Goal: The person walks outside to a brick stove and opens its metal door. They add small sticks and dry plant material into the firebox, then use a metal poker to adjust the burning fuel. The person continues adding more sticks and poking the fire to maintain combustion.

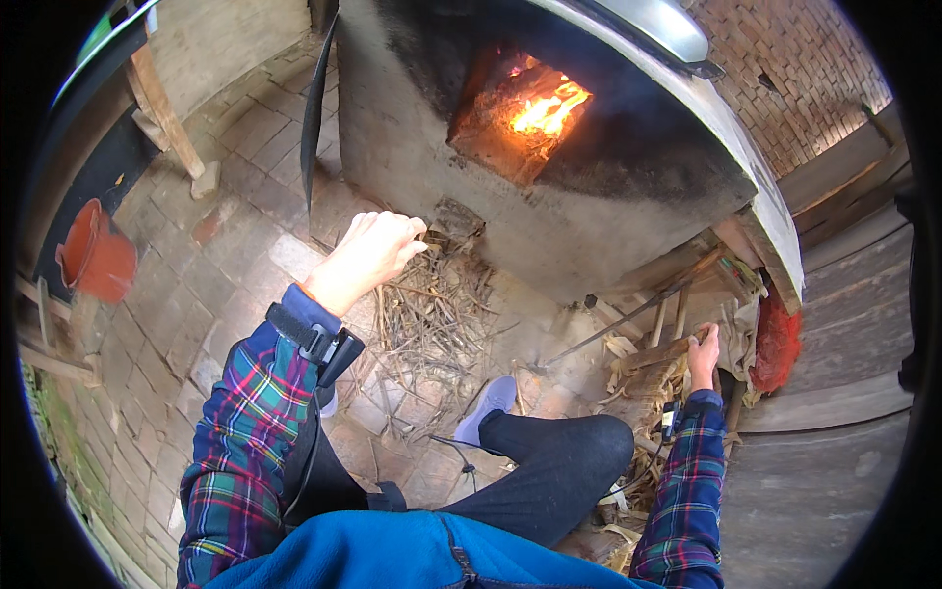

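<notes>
My left hand (377, 247) hovers over a heap of dry twigs and stalks (434, 309) on the floor, its fingers loosely curled and thumb apart, with nothing visible in it. On the right, my right hand (704, 355) has its thumb and fingers at the end of a flat piece of firewood (655, 356), which it appears to grip. Dry husks and leaves (666, 401) lie around that wood. Ahead, a fire (548, 110) burns inside the square mouth of a plastered masonry stove (611, 213), whose front is blackened by soot.
A long thin metal rod (625, 316) leans from the floor toward the stove's right side. Near it are a grey cloth (736, 331) and a red bundle (776, 342). An orange bucket (99, 254) stands far left. Wooden boards (817, 471) form the right side.
</notes>
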`<action>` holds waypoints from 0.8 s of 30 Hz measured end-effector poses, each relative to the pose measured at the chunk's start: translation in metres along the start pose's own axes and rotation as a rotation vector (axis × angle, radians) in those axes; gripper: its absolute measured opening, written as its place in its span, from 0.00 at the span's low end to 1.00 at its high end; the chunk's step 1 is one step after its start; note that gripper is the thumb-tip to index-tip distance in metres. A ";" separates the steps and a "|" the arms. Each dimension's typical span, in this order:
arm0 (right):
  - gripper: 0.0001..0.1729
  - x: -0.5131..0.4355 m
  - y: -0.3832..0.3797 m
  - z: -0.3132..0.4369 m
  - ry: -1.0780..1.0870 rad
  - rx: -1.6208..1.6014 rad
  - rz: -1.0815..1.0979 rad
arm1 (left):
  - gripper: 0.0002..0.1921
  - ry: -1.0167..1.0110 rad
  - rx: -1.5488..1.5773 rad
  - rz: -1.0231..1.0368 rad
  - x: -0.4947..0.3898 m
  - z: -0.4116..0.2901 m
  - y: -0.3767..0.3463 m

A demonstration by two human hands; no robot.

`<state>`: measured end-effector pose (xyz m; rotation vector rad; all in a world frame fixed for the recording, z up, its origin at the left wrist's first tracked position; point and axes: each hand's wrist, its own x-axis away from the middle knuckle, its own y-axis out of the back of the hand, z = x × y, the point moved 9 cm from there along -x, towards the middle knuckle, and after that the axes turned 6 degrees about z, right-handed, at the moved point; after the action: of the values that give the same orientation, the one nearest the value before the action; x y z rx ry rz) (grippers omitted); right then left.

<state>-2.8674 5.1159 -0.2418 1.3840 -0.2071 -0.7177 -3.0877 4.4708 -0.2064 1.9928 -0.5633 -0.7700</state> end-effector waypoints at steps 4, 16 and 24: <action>0.23 0.036 0.016 0.014 0.005 -0.024 0.034 | 0.08 0.020 -0.005 0.010 -0.001 -0.001 0.001; 0.23 0.143 0.057 0.035 0.048 -0.067 0.099 | 0.11 -0.014 0.025 0.016 -0.004 -0.006 0.003; 0.19 0.169 0.063 0.046 0.021 -0.092 0.099 | 0.13 0.002 -0.040 0.038 -0.004 0.005 -0.005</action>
<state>-2.7393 4.9826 -0.2191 1.2848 -0.2216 -0.6229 -3.0931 4.4727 -0.2113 1.9404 -0.5789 -0.7504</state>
